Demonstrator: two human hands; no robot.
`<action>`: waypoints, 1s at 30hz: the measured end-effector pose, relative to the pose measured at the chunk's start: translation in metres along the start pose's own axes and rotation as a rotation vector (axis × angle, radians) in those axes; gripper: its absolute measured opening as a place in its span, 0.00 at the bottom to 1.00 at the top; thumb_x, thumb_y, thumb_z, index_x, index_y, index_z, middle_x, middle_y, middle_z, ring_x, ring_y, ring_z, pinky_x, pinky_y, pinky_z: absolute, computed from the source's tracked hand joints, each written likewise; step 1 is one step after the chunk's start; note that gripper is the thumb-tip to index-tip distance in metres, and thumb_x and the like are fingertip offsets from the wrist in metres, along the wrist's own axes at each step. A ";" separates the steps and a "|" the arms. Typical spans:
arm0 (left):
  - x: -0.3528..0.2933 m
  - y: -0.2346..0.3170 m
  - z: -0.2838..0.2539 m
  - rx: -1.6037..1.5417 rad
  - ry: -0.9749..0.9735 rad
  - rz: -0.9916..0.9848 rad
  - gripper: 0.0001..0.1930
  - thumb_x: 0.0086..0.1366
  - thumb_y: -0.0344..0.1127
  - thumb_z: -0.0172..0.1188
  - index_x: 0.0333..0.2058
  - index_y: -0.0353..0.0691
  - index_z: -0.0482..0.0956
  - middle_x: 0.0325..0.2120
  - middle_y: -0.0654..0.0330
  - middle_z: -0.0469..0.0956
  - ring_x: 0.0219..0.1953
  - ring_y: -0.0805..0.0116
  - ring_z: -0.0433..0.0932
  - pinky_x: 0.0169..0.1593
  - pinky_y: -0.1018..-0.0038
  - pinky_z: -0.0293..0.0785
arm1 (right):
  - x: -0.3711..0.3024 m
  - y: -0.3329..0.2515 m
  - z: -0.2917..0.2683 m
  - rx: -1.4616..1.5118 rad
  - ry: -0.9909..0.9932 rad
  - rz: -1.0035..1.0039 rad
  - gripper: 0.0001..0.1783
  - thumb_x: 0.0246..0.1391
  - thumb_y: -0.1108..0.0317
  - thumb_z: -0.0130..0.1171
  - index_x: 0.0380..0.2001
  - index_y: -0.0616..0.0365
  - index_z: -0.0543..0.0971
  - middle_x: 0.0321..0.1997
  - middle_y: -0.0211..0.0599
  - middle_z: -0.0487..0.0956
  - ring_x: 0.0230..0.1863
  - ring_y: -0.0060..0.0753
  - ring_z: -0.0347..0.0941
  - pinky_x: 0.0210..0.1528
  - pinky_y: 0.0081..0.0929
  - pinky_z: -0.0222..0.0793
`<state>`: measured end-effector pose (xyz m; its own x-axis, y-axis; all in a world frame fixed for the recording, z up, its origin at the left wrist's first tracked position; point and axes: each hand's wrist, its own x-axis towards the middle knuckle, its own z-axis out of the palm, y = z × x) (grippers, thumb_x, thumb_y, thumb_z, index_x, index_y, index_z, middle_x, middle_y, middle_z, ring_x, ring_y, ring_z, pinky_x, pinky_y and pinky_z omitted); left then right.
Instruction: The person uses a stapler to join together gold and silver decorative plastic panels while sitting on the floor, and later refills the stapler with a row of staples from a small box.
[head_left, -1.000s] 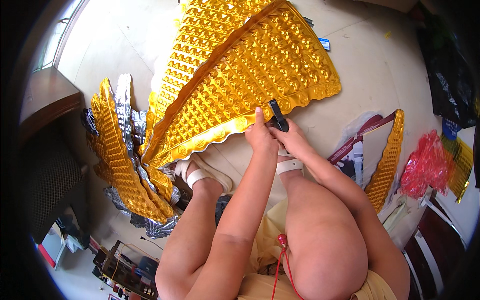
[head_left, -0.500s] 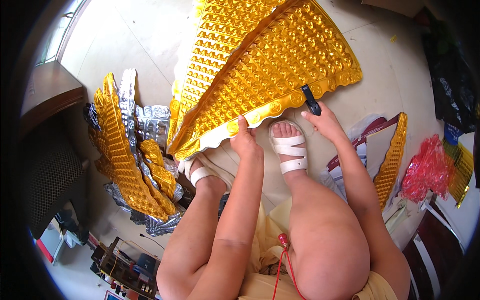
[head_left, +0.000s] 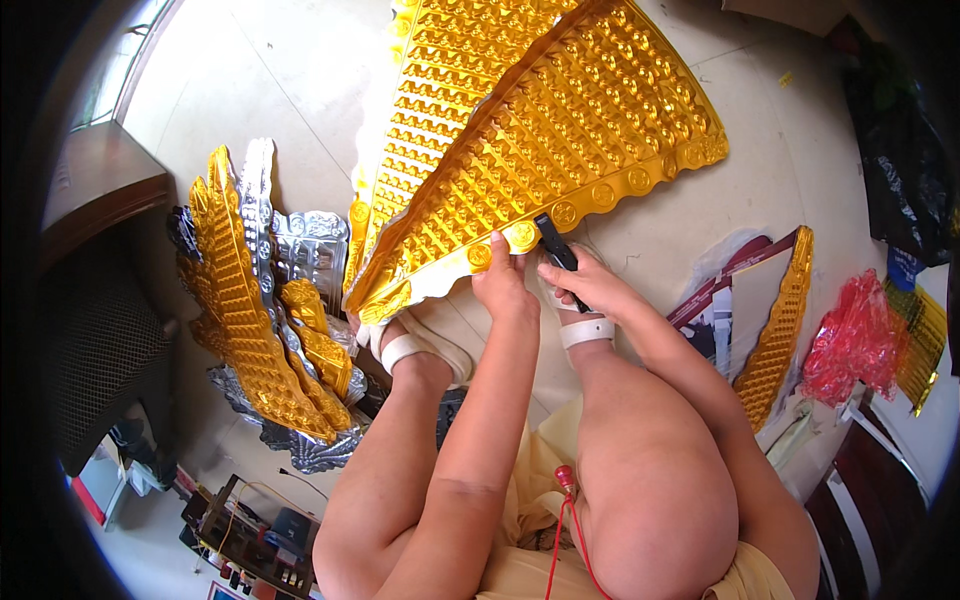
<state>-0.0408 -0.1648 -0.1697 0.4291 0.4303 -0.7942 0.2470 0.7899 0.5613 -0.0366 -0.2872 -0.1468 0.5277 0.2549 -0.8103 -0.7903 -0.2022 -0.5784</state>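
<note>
Pinching the gold sheet (head_left: 565,140) over the floor (head_left: 765,125) in our left hand (head_left: 505,287), we wrap our right hand (head_left: 592,285) round a black stapler (head_left: 557,244) at the sheet's edge; the black bag (head_left: 893,185) hides its contents.

red plastic (head_left: 850,345) lies near what may be a black bag (head_left: 895,180)

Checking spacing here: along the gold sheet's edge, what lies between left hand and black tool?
In the head view, a round embossed medallion of the gold sheet lies between the left hand and the black tool.
</note>
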 end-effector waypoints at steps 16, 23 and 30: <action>-0.003 0.000 0.003 0.025 0.035 0.005 0.13 0.61 0.34 0.61 0.43 0.41 0.72 0.37 0.64 0.76 0.35 0.75 0.76 0.34 0.81 0.75 | 0.011 0.000 0.007 -0.253 0.178 0.059 0.25 0.45 0.50 0.65 0.35 0.60 0.72 0.24 0.36 0.75 0.23 0.27 0.72 0.26 0.27 0.68; 0.011 0.007 -0.012 -0.032 0.117 -0.025 0.14 0.60 0.36 0.62 0.42 0.38 0.72 0.39 0.61 0.76 0.36 0.70 0.77 0.34 0.74 0.76 | 0.018 0.016 0.002 -0.436 0.337 -0.086 0.25 0.43 0.51 0.64 0.38 0.60 0.74 0.30 0.46 0.78 0.33 0.44 0.75 0.39 0.35 0.69; 0.024 0.031 -0.038 -0.085 0.071 0.067 0.12 0.63 0.33 0.58 0.44 0.38 0.71 0.38 0.60 0.77 0.37 0.70 0.78 0.36 0.77 0.77 | 0.013 -0.008 -0.036 -0.393 0.334 -0.050 0.19 0.47 0.56 0.63 0.34 0.60 0.73 0.28 0.41 0.78 0.30 0.32 0.74 0.34 0.29 0.70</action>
<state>-0.0560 -0.1139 -0.1800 0.3790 0.5111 -0.7715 0.1442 0.7909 0.5948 -0.0127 -0.3169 -0.1561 0.6828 -0.0293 -0.7300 -0.6191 -0.5538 -0.5568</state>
